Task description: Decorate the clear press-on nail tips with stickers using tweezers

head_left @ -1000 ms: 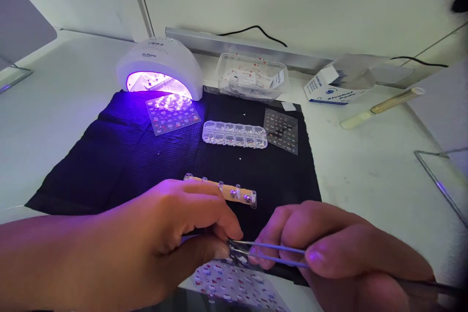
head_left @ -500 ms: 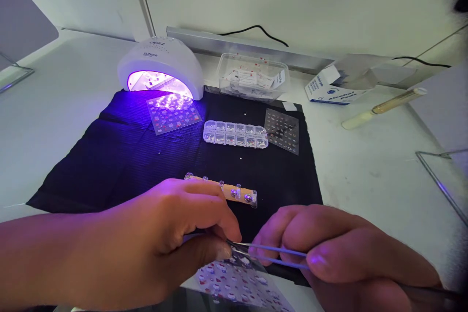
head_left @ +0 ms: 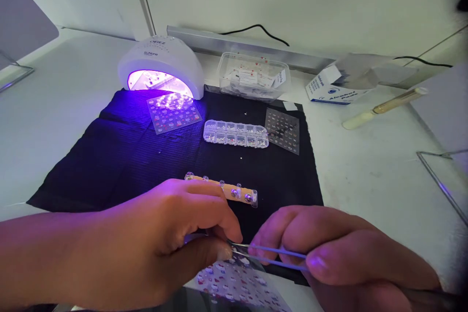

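My left hand [head_left: 161,239] is curled, its thumb and fingers pinching the edge of a clear sticker sheet [head_left: 237,285] with small red and white designs at the bottom of the view. My right hand [head_left: 343,258] is closed around thin metal tweezers [head_left: 270,255], whose tips meet the sheet right beside my left thumb. Just beyond my hands a wooden stick carrying several clear nail tips [head_left: 228,189] lies on the black mat [head_left: 120,156].
A lit UV nail lamp [head_left: 161,66] glows purple at the mat's back. Another sticker sheet [head_left: 173,113], a clear bead organiser [head_left: 236,134], a dark sticker sheet [head_left: 282,130], a clear plastic tub [head_left: 254,77], a white box [head_left: 334,87] and a gold-capped pen [head_left: 383,106] lie around.
Almost nothing differs; both hands stay together at the sheet, which shifts slightly under the tweezers.
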